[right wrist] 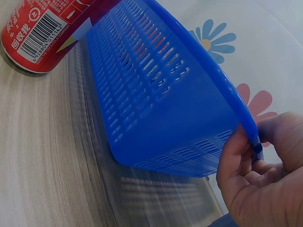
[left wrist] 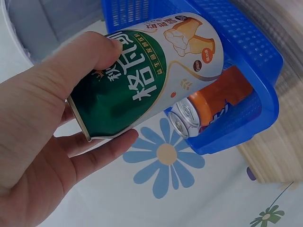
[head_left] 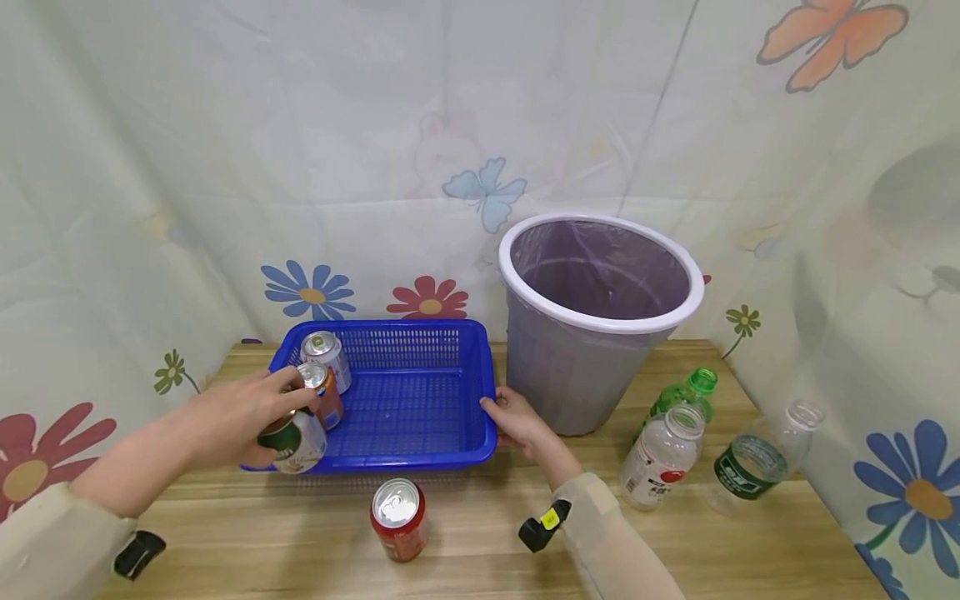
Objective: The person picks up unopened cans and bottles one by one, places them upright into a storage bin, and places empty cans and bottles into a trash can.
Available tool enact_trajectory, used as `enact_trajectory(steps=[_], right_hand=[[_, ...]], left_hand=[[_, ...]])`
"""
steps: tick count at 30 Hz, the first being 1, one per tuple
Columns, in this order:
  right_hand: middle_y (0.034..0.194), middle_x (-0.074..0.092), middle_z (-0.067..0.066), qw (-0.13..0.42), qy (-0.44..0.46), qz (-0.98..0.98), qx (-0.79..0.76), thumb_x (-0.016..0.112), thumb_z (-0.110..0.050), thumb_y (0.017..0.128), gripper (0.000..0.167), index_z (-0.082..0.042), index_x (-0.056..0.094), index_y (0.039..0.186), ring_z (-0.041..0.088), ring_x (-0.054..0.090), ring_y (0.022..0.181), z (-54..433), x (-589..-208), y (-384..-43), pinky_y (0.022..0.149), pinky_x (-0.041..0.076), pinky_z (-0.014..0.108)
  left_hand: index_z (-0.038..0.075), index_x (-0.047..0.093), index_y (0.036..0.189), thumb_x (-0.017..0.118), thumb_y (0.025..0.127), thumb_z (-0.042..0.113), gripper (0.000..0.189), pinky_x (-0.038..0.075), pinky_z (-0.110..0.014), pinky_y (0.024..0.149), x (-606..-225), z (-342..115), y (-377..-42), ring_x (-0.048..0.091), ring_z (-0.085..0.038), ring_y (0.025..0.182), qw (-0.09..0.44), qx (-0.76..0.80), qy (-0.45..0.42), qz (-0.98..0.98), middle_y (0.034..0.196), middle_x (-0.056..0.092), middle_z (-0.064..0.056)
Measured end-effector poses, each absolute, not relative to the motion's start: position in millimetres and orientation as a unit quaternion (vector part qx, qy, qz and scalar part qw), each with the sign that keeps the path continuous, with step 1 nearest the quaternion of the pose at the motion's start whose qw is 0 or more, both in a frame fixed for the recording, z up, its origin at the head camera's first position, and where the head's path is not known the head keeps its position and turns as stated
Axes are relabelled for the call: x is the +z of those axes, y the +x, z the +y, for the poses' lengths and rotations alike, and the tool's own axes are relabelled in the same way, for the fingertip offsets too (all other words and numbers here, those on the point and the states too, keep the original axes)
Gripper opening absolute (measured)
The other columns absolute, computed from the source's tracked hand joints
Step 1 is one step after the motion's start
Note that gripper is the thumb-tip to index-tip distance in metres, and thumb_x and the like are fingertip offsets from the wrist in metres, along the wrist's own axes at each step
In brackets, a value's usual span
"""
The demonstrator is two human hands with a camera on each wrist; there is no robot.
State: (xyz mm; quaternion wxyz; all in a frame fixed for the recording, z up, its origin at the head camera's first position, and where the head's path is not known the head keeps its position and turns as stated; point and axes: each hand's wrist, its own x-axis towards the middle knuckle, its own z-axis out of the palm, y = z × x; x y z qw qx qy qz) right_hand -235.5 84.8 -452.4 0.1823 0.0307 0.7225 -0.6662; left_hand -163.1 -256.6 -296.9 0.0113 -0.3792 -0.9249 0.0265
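My left hand (head_left: 243, 414) grips a green and white drink can (left wrist: 151, 71) around its green end, tilted over the left front corner of a blue plastic basket (head_left: 420, 460). Inside the basket on the left stand an orange can (head_left: 327, 400) and a white can (head_left: 333, 360). With thumb and fingers, my right hand (right wrist: 265, 175) pinches the basket's right rim; in the head view that hand (head_left: 522, 425) sits between basket and bin. A red cola can (head_left: 401, 525) stands upright on the table just in front of the basket.
A grey bin (head_left: 577, 375) with a white rim and a purple liner stands right of the basket. Farther right are a green bottle (head_left: 693, 393), a clear bottle with a red-marked label (head_left: 660, 462) and one with a green label (head_left: 753, 467). A patterned curtain (head_left: 360, 167) hangs behind the wooden table (head_left: 480, 558).
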Motion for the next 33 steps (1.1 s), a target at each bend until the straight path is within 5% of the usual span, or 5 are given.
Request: enact_trajectory(steps=[33], right_hand=[[0.107, 0.061, 0.023, 0.182, 0.03, 0.721, -0.668, 0.047, -0.015, 0.094, 0.021, 0.0, 0.045, 0.109, 0.018, 0.064, 0.073, 83.9, -449.1, -233.8, 0.058, 0.054, 0.03]], left_hand=[[0.019, 0.055, 0.105, 0.085, 0.058, 0.019, 0.055, 0.039, -0.026, 0.055, -311.3, -276.0, -195.1, 0.042, -0.013, 0.07, -0.007, 0.018, -0.351, -0.936, 0.089, 0.044, -0.001]])
